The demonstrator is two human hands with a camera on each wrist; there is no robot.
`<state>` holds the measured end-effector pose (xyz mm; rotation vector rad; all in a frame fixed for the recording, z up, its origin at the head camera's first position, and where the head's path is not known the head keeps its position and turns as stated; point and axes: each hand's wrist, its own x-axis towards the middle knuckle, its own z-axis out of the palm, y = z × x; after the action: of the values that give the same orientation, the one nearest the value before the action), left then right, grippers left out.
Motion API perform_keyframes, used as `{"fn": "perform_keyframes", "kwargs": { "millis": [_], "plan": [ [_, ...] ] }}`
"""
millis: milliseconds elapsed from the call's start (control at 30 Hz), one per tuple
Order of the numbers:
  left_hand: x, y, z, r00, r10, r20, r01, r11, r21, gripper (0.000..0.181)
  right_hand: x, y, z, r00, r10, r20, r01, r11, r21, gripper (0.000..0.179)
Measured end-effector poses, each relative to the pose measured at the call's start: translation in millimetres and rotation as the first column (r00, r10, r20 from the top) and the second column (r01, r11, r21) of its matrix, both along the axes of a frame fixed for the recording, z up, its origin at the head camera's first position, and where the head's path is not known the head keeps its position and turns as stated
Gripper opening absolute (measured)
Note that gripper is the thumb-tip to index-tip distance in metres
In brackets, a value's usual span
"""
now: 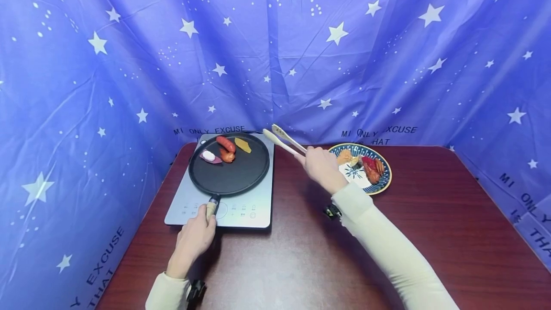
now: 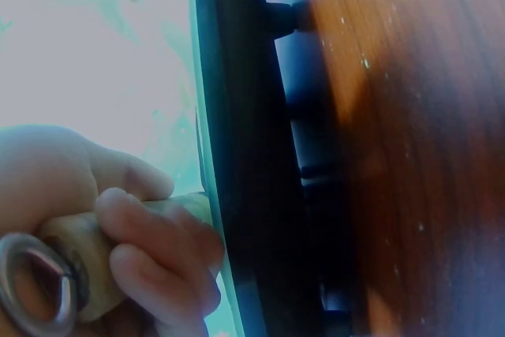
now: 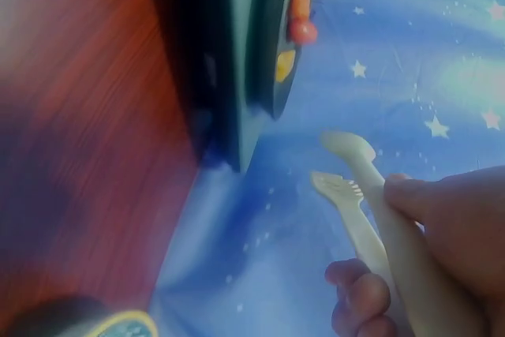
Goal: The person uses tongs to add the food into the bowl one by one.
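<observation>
My left hand (image 1: pixel 195 236) grips the wooden handle (image 1: pixel 211 208) of a flat black frying pan (image 1: pixel 232 178); a metal ring (image 2: pixel 35 286) hangs at the handle's end in the left wrist view. In the pan's far half lie a red sausage (image 1: pixel 225 144), an orange-brown piece of food (image 1: pixel 227 156), a yellow piece (image 1: pixel 243 145) and a purple piece with a white top (image 1: pixel 209 157). With my right hand (image 1: pixel 322 167) I hold pale tongs (image 1: pixel 284 140), their tips parted with nothing between them, in the air between pan and plate.
Under the pan is a silver induction cooker (image 1: pixel 181 204). A blue-patterned plate (image 1: pixel 387 183) with several food pieces stands at the right, partly behind my right hand. All rest on a dark red wooden table (image 1: pixel 292 252), with a blue starry curtain (image 1: pixel 267 51) close behind.
</observation>
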<state>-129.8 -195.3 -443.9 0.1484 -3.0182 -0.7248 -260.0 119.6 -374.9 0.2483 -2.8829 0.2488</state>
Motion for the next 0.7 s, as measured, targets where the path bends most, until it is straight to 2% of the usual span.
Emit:
{"fn": "perform_keyframes", "kwargs": {
  "millis": [267,367,500,700],
  "plan": [
    [0.0,1.1,-0.1,1.000,-0.005,0.004,0.005,1.000,0.005,0.039,16.5,41.8,-7.2,0.996,-0.002,-0.094,0.004,1.000,0.018,0.048],
    [-0.1,1.1,-0.4,1.000,-0.008,0.005,0.008,1.000,0.003,0.038,23.4,57.2,-9.3,0.997,-0.038,-0.074,0.038,0.999,-0.007,0.048],
    [-0.2,0.7,-0.9,1.000,-0.009,0.011,0.009,1.000,-0.002,0.038,30.5,76.0,-12.2,0.997,-0.083,-0.002,0.083,0.996,-0.034,0.049],
    [0.0,-0.3,-1.6,1.000,-0.011,0.000,0.011,1.000,-0.005,0.037,39.9,98.5,-20.4,0.995,-0.103,-0.012,0.103,0.995,-0.013,0.052]
  ]
}}
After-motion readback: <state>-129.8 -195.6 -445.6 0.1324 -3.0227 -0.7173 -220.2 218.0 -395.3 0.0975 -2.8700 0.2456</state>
